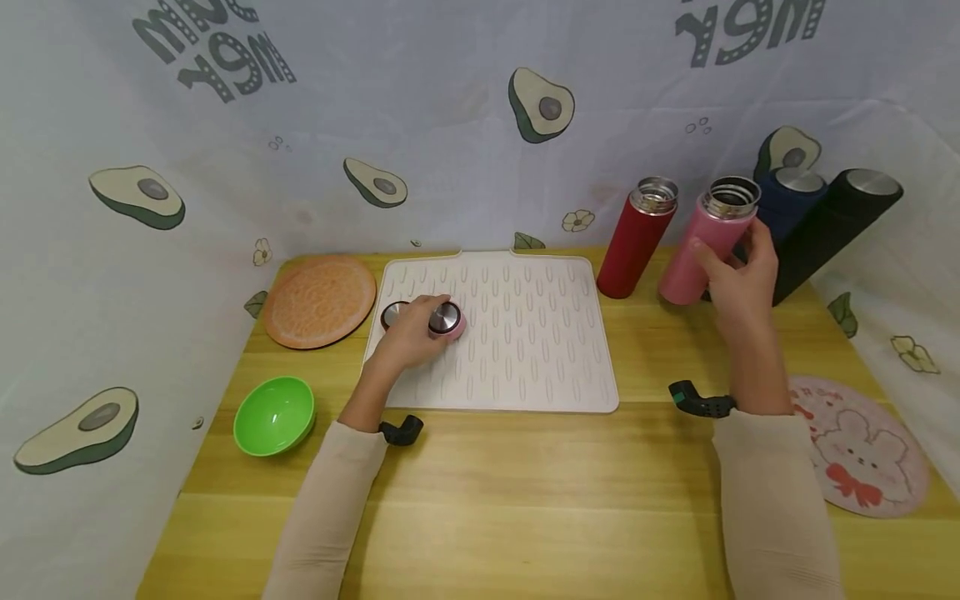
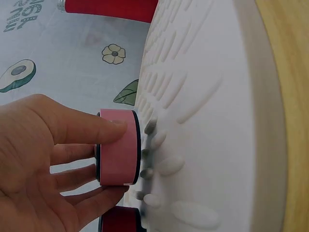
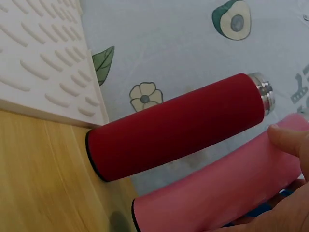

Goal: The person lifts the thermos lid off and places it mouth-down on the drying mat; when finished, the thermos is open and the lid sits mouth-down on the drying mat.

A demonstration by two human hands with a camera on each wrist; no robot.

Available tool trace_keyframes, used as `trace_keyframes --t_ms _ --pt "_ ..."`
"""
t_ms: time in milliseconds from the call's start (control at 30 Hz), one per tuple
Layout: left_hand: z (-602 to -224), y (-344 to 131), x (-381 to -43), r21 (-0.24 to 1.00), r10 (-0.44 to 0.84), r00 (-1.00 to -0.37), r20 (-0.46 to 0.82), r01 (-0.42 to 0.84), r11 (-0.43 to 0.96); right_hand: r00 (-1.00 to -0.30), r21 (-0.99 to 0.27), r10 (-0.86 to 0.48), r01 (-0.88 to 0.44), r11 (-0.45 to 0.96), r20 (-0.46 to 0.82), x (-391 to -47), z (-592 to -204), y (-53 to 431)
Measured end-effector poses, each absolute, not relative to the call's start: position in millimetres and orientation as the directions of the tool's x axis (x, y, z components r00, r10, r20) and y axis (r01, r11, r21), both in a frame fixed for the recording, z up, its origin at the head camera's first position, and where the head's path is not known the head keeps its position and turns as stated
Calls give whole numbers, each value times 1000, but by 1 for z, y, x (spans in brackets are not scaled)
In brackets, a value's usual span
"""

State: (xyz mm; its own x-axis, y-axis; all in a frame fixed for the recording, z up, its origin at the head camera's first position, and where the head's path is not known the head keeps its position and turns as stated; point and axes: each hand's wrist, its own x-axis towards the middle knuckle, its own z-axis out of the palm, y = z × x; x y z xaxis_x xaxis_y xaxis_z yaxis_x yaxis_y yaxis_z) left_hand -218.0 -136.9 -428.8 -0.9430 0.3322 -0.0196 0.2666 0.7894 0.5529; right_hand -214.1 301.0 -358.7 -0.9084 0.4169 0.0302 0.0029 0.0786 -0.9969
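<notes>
My left hand (image 1: 415, 332) pinches a pink bottle lid (image 2: 118, 147) with a steel top, at the left part of a white ridged drying mat (image 1: 525, 333). Beside it on the mat is a red lid (image 2: 119, 220), partly hidden by the hand in the head view. At the back right, my right hand (image 1: 742, 279) grips a pink thermos bottle (image 1: 701, 250), its mouth uncovered and steel-rimmed. Just left of that bottle stands a red thermos bottle (image 3: 178, 128), also without a lid.
Behind the right hand stand a blue bottle (image 1: 791, 196) and a black bottle (image 1: 832, 233), both capped. A round orange mat (image 1: 321, 302) and a green bowl (image 1: 274, 417) lie at left. A pink rabbit-print mat (image 1: 870, 450) is at right; a printed cloth (image 1: 450, 125) hangs behind.
</notes>
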Motion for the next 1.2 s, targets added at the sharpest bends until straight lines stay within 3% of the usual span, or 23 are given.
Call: trace_keyframes --t_ms 233,600,967,1200 --pt "-432 -132 -217 546 349 -936 -42 271 793 -903 -1000 429 -29 -13 20 -238 -371 302" --pt "-434 -132 -217 555 353 -933 -73 256 791 -895 -1000 446 -21 -1 18 -256 -386 309" --pt "-431 -135 -217 541 336 -939 -74 245 804 -911 -939 411 151 309 -11 -250 -385 313" --pt "-432 -136 -218 561 349 -937 0 289 775 -866 -892 499 201 405 32 -241 -385 315"
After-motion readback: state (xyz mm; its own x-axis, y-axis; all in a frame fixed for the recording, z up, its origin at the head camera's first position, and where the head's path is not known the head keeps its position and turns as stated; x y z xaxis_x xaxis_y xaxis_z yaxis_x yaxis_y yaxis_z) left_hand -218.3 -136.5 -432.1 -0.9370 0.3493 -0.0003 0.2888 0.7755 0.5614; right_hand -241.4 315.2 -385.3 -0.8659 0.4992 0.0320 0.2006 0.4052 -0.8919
